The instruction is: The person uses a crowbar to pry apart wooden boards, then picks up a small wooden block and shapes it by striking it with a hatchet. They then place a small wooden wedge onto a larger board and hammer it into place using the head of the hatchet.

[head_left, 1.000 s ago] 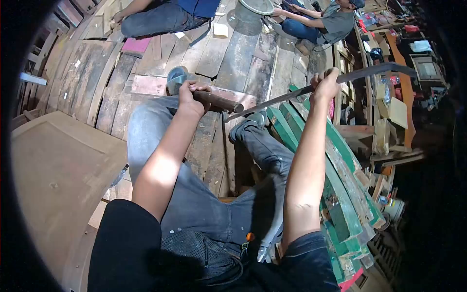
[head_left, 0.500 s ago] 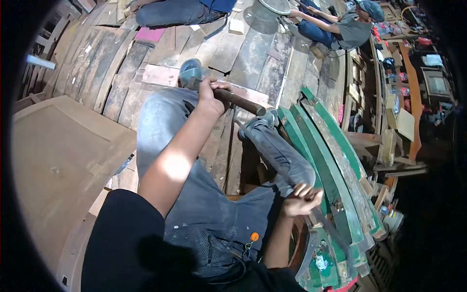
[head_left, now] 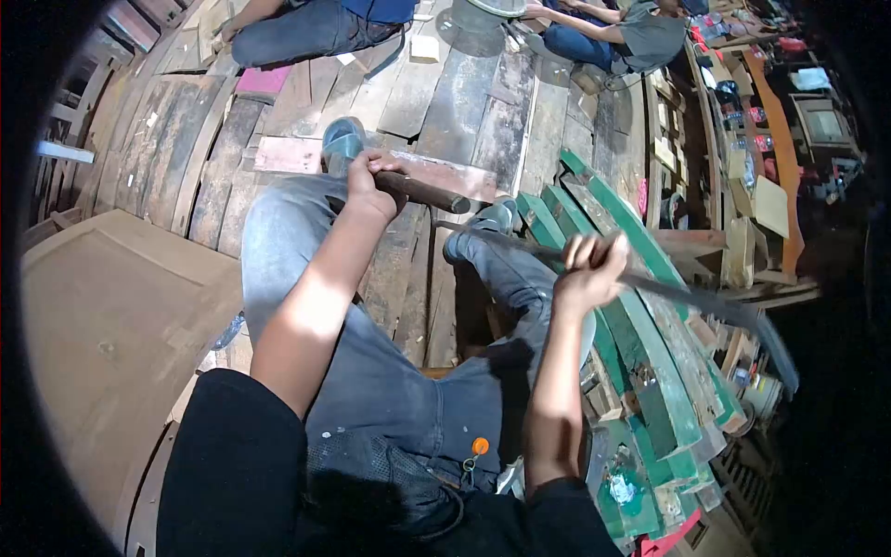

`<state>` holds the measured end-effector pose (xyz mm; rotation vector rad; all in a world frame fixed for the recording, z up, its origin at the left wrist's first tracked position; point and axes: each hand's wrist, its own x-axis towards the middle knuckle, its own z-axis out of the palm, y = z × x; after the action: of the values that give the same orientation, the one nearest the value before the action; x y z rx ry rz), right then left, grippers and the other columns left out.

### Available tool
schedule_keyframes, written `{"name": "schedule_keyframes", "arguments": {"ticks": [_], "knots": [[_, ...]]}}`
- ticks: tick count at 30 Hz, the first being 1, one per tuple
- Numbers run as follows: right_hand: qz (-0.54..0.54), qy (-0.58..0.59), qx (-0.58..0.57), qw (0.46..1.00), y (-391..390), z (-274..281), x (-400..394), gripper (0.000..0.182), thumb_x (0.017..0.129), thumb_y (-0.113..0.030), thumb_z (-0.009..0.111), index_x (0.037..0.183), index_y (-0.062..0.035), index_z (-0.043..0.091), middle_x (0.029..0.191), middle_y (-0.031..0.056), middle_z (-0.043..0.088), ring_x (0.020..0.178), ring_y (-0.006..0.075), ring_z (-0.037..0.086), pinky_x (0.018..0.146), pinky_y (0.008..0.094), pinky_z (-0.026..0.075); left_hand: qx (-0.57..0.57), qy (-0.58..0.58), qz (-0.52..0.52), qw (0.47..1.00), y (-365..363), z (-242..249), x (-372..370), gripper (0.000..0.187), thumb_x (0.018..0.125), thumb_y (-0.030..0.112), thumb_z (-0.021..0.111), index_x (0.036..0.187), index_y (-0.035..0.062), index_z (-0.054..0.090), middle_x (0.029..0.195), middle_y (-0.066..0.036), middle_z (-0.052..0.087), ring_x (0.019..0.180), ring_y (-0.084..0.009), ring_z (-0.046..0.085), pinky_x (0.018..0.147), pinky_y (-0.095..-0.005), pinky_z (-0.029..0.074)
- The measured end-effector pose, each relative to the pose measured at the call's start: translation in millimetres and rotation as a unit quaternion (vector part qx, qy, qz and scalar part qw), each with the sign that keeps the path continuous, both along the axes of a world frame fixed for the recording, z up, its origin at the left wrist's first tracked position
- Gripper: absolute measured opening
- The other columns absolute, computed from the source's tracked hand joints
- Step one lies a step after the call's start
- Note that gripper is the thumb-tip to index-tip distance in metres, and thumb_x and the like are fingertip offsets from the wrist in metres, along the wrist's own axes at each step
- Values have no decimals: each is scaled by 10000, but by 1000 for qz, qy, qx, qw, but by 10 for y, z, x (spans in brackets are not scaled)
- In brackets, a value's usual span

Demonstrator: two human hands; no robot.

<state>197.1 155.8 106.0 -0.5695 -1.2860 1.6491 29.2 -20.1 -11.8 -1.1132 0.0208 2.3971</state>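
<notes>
My left hand is closed around a thick wooden-handled hammer; its handle end points right. The hammer's head is mostly hidden behind my fingers, near my shoe. In my right hand is a long dark crowbar, gripped partway along. Its hooked end hangs out to the right, and its thin end reaches left past my shin, below the hammer handle. The crowbar passes over a stack of green-painted wooden beams beside my right leg.
A worn plank floor with gaps lies ahead. On the left leans a large brown wooden panel. Two people sit at the top, near a grey bucket. Wood pieces and bottles clutter the right side.
My right hand has risen forward, swinging the crowbar from pointing down over the beams to stretching out rightward. My left hand has shifted slightly left with the hammer. The view has turned slightly.
</notes>
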Motion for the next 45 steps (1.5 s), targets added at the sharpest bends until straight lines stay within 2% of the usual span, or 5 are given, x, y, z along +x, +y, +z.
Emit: {"name": "schedule_keyframes", "arguments": {"ticks": [11,23,26,32,45], "knots": [[50,-128,92,986,822,161,-1804,334,931,-252,526,657,-77,449,509,11,445,385,110,423,365,264,318,83,8,25,996,-6,-88,-97,225,797,59,483,608,116,374,511,33,366,442,-108,372,495,-240,410],[98,-15,64,993,-764,-149,371,296,964,-232,487,730,-117,347,490,5,367,387,126,355,386,258,320,51,-6,16,999,-4,-6,-26,243,772,40,512,600,129,364,498,39,378,451,-128,398,519,-266,437],[117,-73,274,952,-956,-236,885,352,970,-222,460,666,-100,332,462,12,344,353,122,330,361,265,311,62,-6,15,998,4,-69,-19,247,774,43,512,597,128,362,501,39,374,451,-127,396,519,-269,438],[123,-98,301,940,-834,-248,1057,366,976,-252,436,658,-97,340,464,9,331,347,124,328,340,263,308,98,-13,29,995,4,-45,-24,224,779,40,492,604,111,370,517,33,382,440,-101,396,491,-237,420],[-52,-11,-112,992,1201,244,-2,459,944,-299,531,589,-150,281,463,-30,249,372,108,210,371,283,194,43,10,8,999,-18,-159,-182,333,779,52,530,527,145,333,460,46,380,415,-109,388,472,-243,434]]}}
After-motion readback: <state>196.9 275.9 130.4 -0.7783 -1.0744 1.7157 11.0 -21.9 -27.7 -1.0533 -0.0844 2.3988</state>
